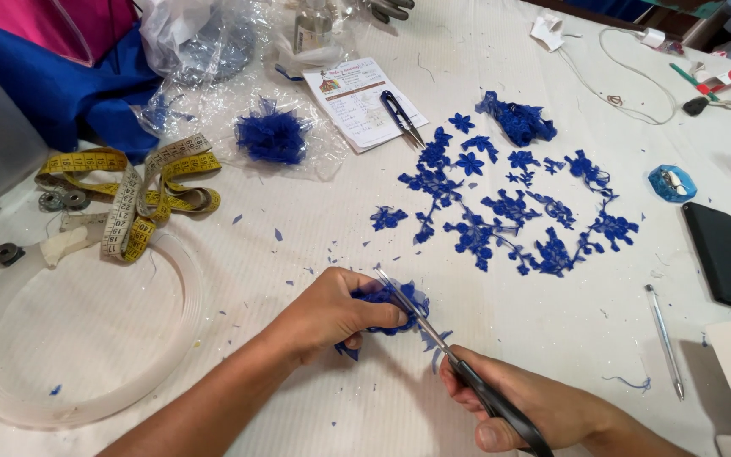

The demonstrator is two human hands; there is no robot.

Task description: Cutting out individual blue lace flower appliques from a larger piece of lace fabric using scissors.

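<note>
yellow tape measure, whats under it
The yellow tape measure lies coiled over a clear plastic ring on the white tablecloth. Whatever sits beneath the coils is hidden.

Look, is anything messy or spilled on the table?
Yes. Tiny blue scraps lie scattered over the white table near the blue lace being snipped with scissors. The yellow tape measure lies tangled.

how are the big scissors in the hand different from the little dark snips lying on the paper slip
The long black-handled scissors are gripped by the right hand, blades open against the blue lace piece that the left hand holds; the small dark thread snips lie untouched on the printed paper slip. The scissors are much longer, with slim silvery blades; the snips are short and dark nearly all over. Both are cutting tools on the white table.
</note>
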